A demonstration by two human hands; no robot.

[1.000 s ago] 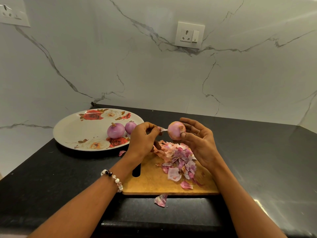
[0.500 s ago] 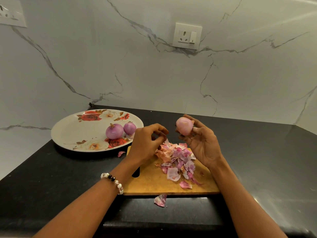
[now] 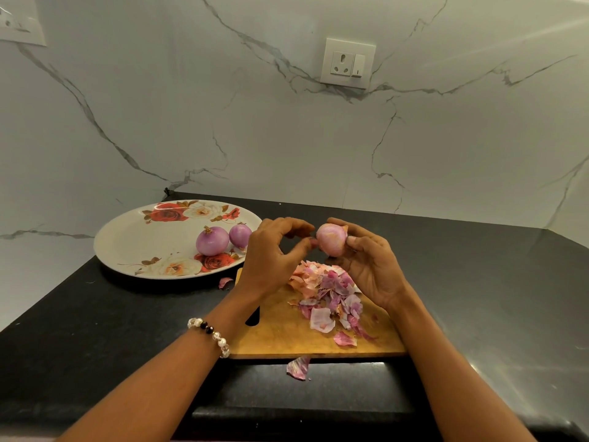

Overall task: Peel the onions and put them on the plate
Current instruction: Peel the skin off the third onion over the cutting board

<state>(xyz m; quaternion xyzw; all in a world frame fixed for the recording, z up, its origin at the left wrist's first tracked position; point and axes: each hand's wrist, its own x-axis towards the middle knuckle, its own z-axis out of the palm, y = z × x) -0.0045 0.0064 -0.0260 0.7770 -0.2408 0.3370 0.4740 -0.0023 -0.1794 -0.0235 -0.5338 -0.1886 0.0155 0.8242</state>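
My right hand (image 3: pixel 369 266) holds a pale pink, partly peeled onion (image 3: pixel 331 239) above the far end of the wooden cutting board (image 3: pixel 280 336). The curled thumb and forefinger of my left hand (image 3: pixel 271 253) pinch at the onion's left side. Two peeled purple onions (image 3: pixel 212 240) (image 3: pixel 240 234) sit side by side on the right part of the white floral plate (image 3: pixel 127 244), to the left of my hands.
A heap of pink and purple peels (image 3: pixel 328 291) lies on the board under my hands. Loose peels lie on the black counter in front of the board (image 3: pixel 298 366) and beside the plate (image 3: pixel 225 282). The marble wall stands close behind.
My right hand turned the onion and brought it slightly lower. My left hand came back up from the peel heap and its fingertips now meet the onion.
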